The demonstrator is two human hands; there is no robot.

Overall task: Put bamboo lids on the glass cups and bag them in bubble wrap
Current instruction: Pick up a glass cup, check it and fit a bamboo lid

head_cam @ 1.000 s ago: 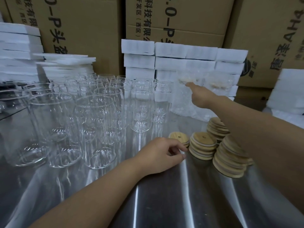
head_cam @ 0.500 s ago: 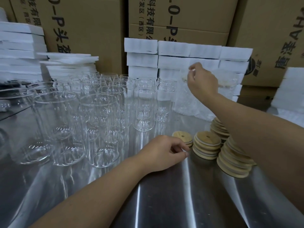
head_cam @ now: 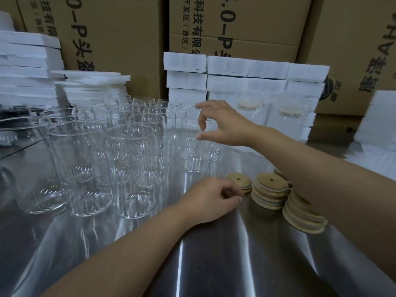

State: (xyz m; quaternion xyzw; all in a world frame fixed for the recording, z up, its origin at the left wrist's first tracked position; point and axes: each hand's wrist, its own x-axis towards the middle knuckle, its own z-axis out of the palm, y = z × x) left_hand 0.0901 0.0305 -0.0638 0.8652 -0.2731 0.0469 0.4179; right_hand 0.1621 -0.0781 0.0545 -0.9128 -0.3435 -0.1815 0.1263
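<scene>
Barely started: two bagged cups (head_cam: 246, 116) done, glass cups (head_cam: 132, 168) mostly bare; right hand (head_cam: 227, 123) spread, left hand (head_cam: 211, 199) by lids (head_cam: 270, 192), grip unclear.

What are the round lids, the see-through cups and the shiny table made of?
The lids look like bamboo or wood: tan and matte. The cups look like clear glass: you see straight through, with bright glints. The table looks like brushed steel: grey with streaky reflections.

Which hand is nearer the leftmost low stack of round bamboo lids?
Left. The left hand sits right beside the leftmost low stack of round bamboo lids; the right hand is raised farther back, by a clear glass cup.
</scene>
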